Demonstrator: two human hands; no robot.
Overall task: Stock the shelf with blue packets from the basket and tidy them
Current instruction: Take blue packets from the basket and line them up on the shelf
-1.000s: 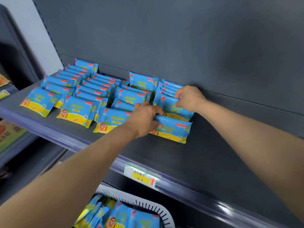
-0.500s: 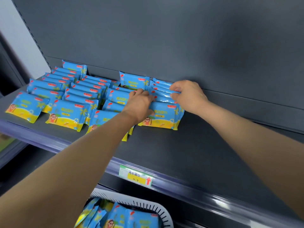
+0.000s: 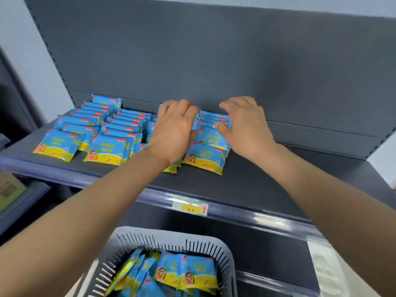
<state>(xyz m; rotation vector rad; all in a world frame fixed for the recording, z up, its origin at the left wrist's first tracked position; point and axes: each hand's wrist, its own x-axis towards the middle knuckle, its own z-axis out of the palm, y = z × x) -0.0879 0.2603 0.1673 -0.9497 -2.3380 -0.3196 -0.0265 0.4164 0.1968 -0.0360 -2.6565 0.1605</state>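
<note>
Grey slatted basket (image 3: 227, 259), nearest, holds the unstocked blue packets (image 3: 194, 273), kept under my arms, I judge, for short reaches. Beyond the price label (image 3: 190, 209), the shelf (image 3: 267, 189) carries overlapped rows set toward the back panel (image 3: 214, 61), faces showing. My left hand (image 3: 174, 130) and right hand (image 3: 246, 127), fingers spread and gripping nothing, flank the rightmost row (image 3: 205, 157). Half a second earlier both were curled on it.

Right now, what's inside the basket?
Blue packets, several, leaning on edge in the basket. Its floor and any lower packets are covered; the count cannot be told.
</note>
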